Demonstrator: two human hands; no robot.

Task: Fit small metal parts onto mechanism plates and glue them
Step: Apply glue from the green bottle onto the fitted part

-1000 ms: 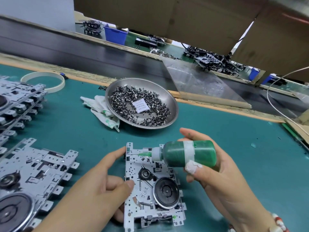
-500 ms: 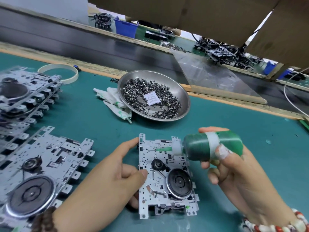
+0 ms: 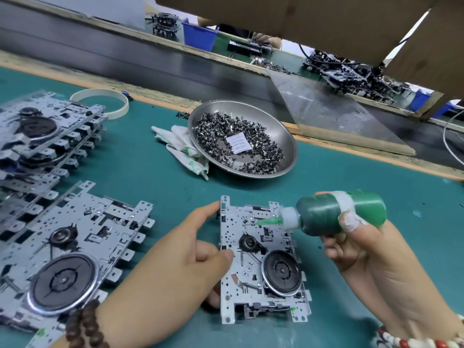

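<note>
A single mechanism plate (image 3: 261, 262) lies flat on the green tabletop (image 3: 155, 177), and everything else is placed from it. The left hand (image 3: 175, 267) grasps its left edge, forefinger at the upper left corner and thumb pressed on the face near the small hub. The right hand (image 3: 356, 249) is curled round a green glue bottle (image 3: 334, 213), held sideways just right of the plate's top; a bandaged thumb lies across the bottle, and the green nozzle (image 3: 267, 221) points left over the plate's upper part. Whether the tip touches the metal cannot be told.

Behind the plate, well apart, a steel bowl (image 3: 288, 136) holds a heap of small metal parts (image 3: 226, 136) with a white paper packet (image 3: 238, 144) on them. A crumpled white cloth (image 3: 180, 146) touches the bowl's left side. Left of the plate, a second plate (image 3: 70, 247) lies just beside the left wrist, and a stack of plates (image 3: 45, 136) rises behind that. A white ring (image 3: 100, 101) rests beyond the stack. Far behind, a blue bin (image 3: 199, 33) stands on another bench.
</note>
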